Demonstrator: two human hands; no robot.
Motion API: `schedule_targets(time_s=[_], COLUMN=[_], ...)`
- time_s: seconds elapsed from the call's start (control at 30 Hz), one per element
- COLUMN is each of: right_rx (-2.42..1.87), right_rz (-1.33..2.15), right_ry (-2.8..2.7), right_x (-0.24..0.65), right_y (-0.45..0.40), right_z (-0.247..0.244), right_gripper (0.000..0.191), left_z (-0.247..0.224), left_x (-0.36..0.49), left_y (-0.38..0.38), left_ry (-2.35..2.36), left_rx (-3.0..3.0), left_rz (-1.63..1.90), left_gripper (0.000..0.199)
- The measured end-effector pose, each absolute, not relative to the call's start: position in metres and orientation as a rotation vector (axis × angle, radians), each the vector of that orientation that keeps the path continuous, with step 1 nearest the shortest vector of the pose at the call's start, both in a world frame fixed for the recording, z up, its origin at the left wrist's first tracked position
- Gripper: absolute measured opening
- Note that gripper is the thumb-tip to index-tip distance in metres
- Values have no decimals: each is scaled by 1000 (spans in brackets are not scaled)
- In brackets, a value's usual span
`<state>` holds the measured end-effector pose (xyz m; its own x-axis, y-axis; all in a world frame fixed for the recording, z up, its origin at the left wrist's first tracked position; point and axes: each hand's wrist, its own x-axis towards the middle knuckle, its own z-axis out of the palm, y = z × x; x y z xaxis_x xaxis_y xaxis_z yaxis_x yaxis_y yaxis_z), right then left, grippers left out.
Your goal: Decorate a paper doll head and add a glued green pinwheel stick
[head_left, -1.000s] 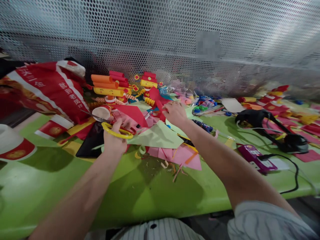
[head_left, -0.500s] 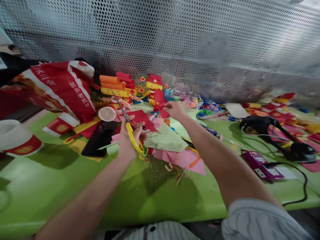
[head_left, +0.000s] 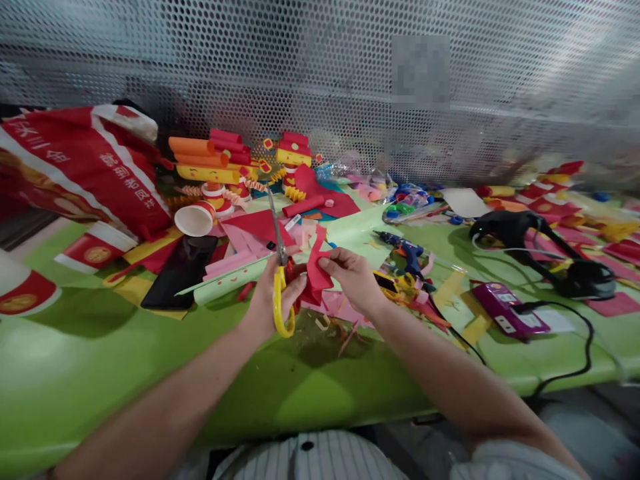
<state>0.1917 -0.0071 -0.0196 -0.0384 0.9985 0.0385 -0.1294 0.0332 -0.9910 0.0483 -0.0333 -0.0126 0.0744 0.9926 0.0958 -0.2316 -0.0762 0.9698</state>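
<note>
My left hand (head_left: 265, 300) is closed around yellow-handled scissors (head_left: 283, 310), whose metal blades point up and away from me. Close beside it, my right hand (head_left: 353, 275) pinches a strip of red paper (head_left: 316, 263) between thumb and fingers. The strip hangs a little above the paper scraps, just right of the scissors. Some red also shows by the left fingers, but I cannot tell which piece it belongs to. Rolled light-green paper (head_left: 230, 281) lies left of the hands, and a larger red sheet (head_left: 260, 225) lies behind them.
A black phone (head_left: 180, 273), paper cups (head_left: 194, 219) and a red bag (head_left: 90, 170) are on the left. Paper figures (head_left: 293, 157) stand behind. To the right lie a blue glue gun (head_left: 407, 252), a purple power strip (head_left: 510, 310) with a cord, and a black headset-like device (head_left: 540, 257).
My right hand has drawn back from the red paper at the rear toward my left hand, now with a red strip in it. The scissors have turned more upright.
</note>
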Motion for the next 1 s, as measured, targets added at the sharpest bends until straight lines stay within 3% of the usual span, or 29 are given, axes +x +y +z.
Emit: schedule_targets(time_s=[0.37, 0.73, 1.0], right_rx=[-1005, -951, -964], right_rz=[1279, 1319, 1441], right_ry=[-1095, -1300, -1163], right_x=[196, 198, 197], right_y=[-14, -18, -13], right_z=[-21, -23, -23], right_gripper=[35, 44, 36], left_z=[-12, -15, -14], left_x=[53, 48, 47], left_y=[-34, -27, -25], left_ry=[959, 1060, 988], left_rx=[1001, 1116, 1188], left_rz=[1200, 1407, 1431], left_gripper=[44, 36, 33])
